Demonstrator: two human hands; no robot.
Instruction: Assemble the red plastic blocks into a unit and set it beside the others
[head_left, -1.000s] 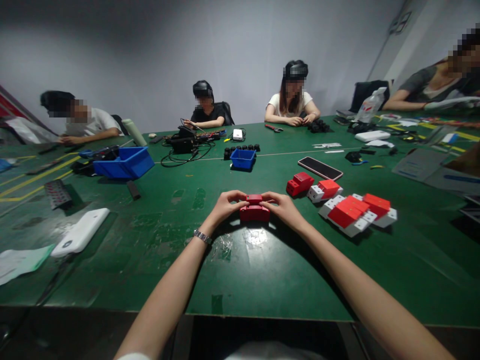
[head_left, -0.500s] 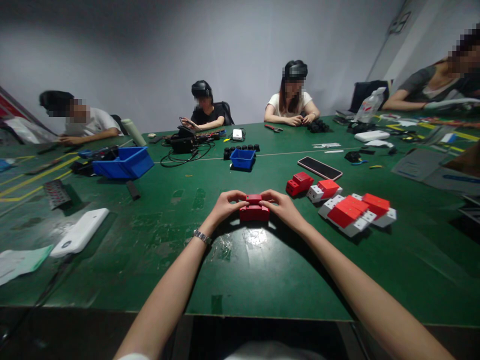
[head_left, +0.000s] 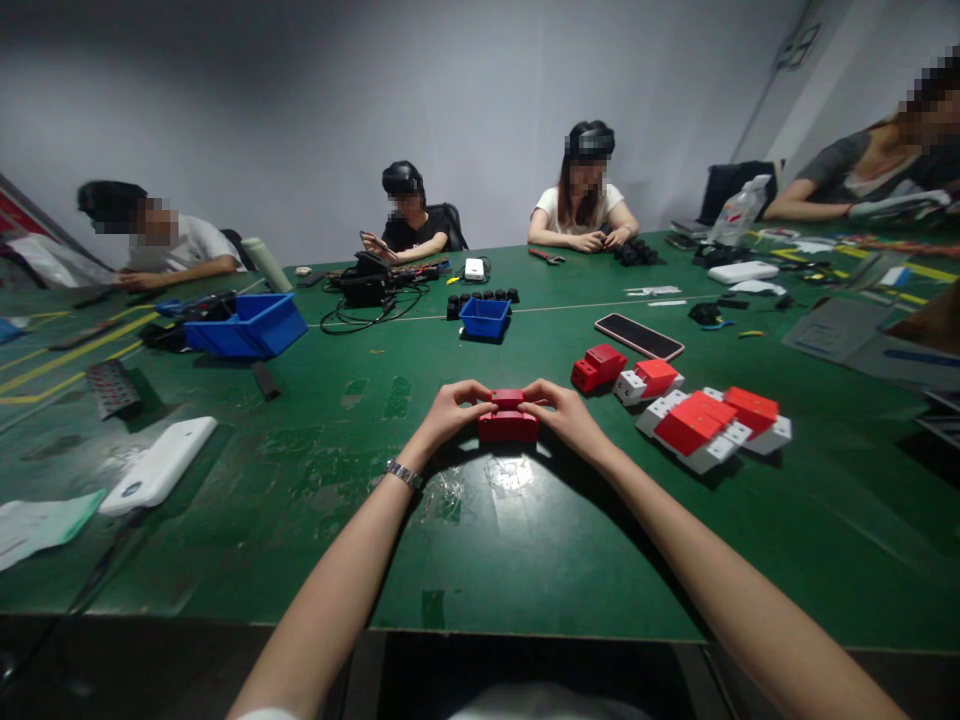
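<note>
A red stepped block (head_left: 508, 428), its exact kind unclear, stands on the green table in front of me, with a narrower upper part on a wider base. My left hand (head_left: 454, 408) grips its upper part from the left, thumb and fingers closed on it. From the right, my right hand (head_left: 559, 408) pinches the same part. Both thumbs press along the near side; the far side of the block is hidden. Right of my right hand lie an all-red block (head_left: 598, 368) and several red and white blocks (head_left: 694, 425) of similar shape.
A phone (head_left: 639, 337) lies beyond the blocks. Further back are a small blue bin (head_left: 485, 318) with black parts behind it, and a larger blue bin (head_left: 251, 328). A white power bank (head_left: 161, 465) with a cable lies left. Several people sit around the table (head_left: 570, 560).
My hands and the red block stay in place. Across the table, a co-worker's hand has risen slightly beside a dark device.
</note>
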